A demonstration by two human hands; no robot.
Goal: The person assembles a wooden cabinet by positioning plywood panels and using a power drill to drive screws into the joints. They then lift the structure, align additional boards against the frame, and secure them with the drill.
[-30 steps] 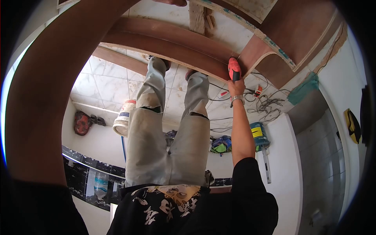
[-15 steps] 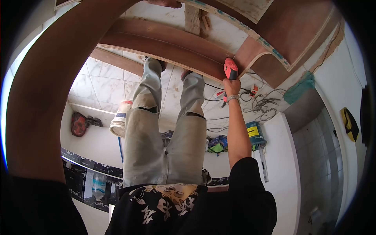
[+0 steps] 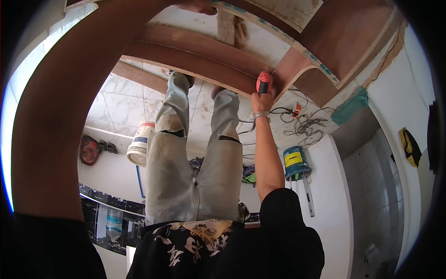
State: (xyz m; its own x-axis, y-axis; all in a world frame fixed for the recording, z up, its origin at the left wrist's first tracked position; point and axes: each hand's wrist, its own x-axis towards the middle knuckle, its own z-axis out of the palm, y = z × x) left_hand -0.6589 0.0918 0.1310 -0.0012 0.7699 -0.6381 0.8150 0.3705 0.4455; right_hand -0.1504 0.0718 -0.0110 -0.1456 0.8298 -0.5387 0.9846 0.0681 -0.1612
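At one o'clock a drill is held in the right hand, near the right end of a panel laid across eleven and twelve, while cables are spread at three, above a tub, and a bucket is placed at nine, left of the legs.

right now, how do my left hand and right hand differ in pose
The right hand is closed around a red power tool; the left hand is beside a paint-flecked wooden edge, its grip unclear. The right hand sits lower in the view; the left hand is at the top, partly cut off. Both hands are bare.
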